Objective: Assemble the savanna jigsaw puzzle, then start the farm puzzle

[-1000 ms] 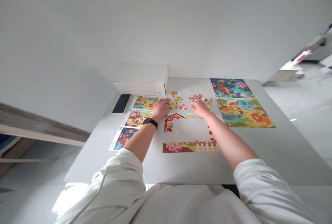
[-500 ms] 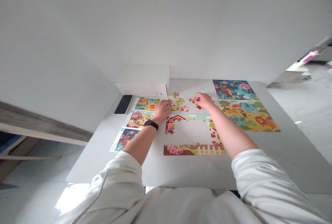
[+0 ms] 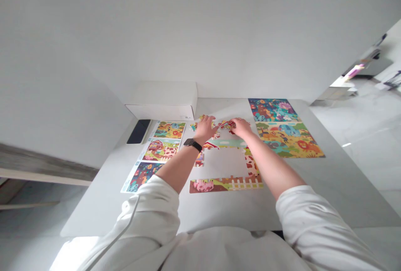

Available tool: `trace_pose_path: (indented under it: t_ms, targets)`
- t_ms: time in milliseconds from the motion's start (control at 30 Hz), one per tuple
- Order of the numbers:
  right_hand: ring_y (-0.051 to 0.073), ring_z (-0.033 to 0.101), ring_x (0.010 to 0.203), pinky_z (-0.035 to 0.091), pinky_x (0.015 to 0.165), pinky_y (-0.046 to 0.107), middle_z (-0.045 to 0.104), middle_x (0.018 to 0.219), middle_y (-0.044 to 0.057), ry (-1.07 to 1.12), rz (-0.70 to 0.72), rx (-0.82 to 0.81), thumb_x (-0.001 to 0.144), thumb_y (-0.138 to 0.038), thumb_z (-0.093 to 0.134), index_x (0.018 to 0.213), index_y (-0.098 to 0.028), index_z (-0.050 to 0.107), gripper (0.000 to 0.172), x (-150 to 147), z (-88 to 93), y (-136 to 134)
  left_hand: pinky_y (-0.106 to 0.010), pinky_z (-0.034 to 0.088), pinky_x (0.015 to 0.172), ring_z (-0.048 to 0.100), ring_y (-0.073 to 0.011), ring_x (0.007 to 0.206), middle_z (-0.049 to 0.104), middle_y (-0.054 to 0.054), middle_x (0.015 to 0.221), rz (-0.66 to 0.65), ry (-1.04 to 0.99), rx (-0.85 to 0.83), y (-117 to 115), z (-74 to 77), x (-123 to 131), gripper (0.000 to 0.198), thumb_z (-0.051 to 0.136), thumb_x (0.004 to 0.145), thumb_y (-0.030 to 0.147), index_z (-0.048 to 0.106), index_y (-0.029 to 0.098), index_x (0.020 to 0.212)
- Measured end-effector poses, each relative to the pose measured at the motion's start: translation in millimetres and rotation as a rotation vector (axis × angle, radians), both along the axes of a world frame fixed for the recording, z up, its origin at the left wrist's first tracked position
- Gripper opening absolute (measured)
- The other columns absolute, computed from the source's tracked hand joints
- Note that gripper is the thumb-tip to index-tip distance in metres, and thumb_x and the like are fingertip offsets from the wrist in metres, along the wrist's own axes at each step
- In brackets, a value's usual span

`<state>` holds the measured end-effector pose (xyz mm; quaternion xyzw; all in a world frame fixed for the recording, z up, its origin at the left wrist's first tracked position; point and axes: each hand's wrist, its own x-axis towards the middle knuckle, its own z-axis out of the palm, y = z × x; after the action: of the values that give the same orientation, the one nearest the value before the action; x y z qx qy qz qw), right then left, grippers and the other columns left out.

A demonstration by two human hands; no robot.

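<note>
My right hand [image 3: 240, 127] pinches a red-and-white jigsaw piece [image 3: 223, 124] just above the table's back part. To its left, my left hand [image 3: 205, 128] has its fingers spread, the thumb pointing toward that piece; nothing shows in its grasp. Loose jigsaw pieces [image 3: 216, 135] lie around and partly under both hands. Nearer to me is a partly joined farm jigsaw [image 3: 225, 185], a border with a pig, a white fence and cow patches around a bare middle. My left forearm covers part of its left side.
A picture sheet [image 3: 161, 149] with three scenes lies at the left, beside a dark phone [image 3: 138, 131]. Behind them stands a white box [image 3: 161, 112] near the wall. Two joined jigsaws, a savanna scene [image 3: 290, 139] and a dark-blue scene [image 3: 274, 110], lie at the right.
My left hand has lifted and shifted right, its fingers spreading toward my right hand. My right hand has moved slightly left with the piece. The whole view has shifted a little.
</note>
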<state>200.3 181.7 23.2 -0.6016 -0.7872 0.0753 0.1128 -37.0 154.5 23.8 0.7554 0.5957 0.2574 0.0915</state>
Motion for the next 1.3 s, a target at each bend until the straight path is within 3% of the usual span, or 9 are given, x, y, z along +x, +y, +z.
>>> trace_pose_path:
  t_ms: [100,233,367,533,700,900,1067,1300]
  targets:
    - [0.031,0.07,0.122,0.055,0.107,0.044,0.075,0.134,0.013,0.011,0.009,0.007,0.092,-0.026,0.078,0.134,-0.023,0.074,0.042,0.2,-0.6,-5.3,-0.048,0.051,0.107,0.066,-0.0372,0.126,0.074,-0.016,0.126,-0.035,0.096,-0.135,14.0,-4.5,28.6,0.047,0.083,0.087,0.038,0.067,0.021,0.128]
    - [0.033,0.069,0.125,0.055,0.107,0.046,0.074,0.137,0.013,0.023,0.003,0.021,0.09,-0.027,0.079,0.139,-0.023,0.07,0.05,4.8,-0.6,-6.2,-0.046,0.053,0.102,0.071,-0.0349,0.117,0.076,-0.015,0.121,-0.088,0.133,-0.181,22.9,-5.8,36.0,0.041,0.081,0.086,0.027,0.067,0.022,0.124]
    - [0.032,0.071,0.121,0.055,0.105,0.044,0.077,0.134,0.011,0.023,0.054,0.003,0.09,-0.026,0.079,0.136,-0.027,0.072,0.047,8.7,-0.8,-1.7,-0.046,0.053,0.105,0.07,-0.0321,0.118,0.074,-0.011,0.123,-0.1,0.053,-0.127,25.7,1.3,18.4,0.047,0.078,0.084,0.021,0.065,0.025,0.128]
    - [0.031,0.073,0.117,0.056,0.102,0.042,0.08,0.126,0.009,0.04,0.069,-0.012,0.092,-0.024,0.078,0.125,-0.027,0.077,0.033,11.1,-0.4,-0.1,-0.041,0.055,0.105,0.069,-0.0287,0.118,0.068,-0.015,0.132,0.106,-0.071,-0.088,23.6,7.3,-14.0,0.051,0.076,0.087,0.02,0.061,0.02,0.136]
    - [0.029,0.074,0.115,0.056,0.102,0.04,0.081,0.123,0.008,0.155,0.069,0.016,0.091,-0.024,0.079,0.13,-0.027,0.076,0.039,27.5,-2.9,-5.2,-0.047,0.053,0.107,0.068,-0.0349,0.122,0.068,-0.016,0.129,0.209,0.023,-0.158,16.8,-2.4,-25.5,0.048,0.08,0.088,0.028,0.063,0.022,0.133]
    - [0.027,0.077,0.104,0.061,0.098,0.043,0.081,0.118,0.01,0.351,-0.108,0.117,0.091,-0.023,0.077,0.135,-0.022,0.072,0.045,81.9,-1.7,-8.8,-0.05,0.046,0.115,0.062,-0.0366,0.133,0.068,-0.015,0.134,0.051,0.079,-0.091,19.7,-5.9,13.6,0.046,0.079,0.089,0.029,0.065,0.024,0.132]
    - [0.027,0.078,0.102,0.062,0.098,0.046,0.082,0.115,0.008,0.419,-0.221,0.118,0.088,-0.024,0.078,0.134,-0.024,0.072,0.046,118.5,5.8,-17.3,-0.041,0.05,0.106,0.067,-0.032,0.126,0.073,-0.014,0.133,-0.07,0.124,-0.202,25.1,0.7,51.1,0.048,0.077,0.092,0.031,0.064,0.022,0.137]
    - [0.027,0.078,0.099,0.063,0.098,0.046,0.082,0.112,0.009,0.483,-0.224,0.103,0.087,-0.023,0.079,0.132,-0.025,0.073,0.046,117.5,-0.8,-21.5,-0.04,0.051,0.101,0.069,-0.0313,0.12,0.074,-0.014,0.126,-0.09,0.128,-0.172,23.9,6.5,47.4,0.048,0.075,0.092,0.026,0.061,0.019,0.137]
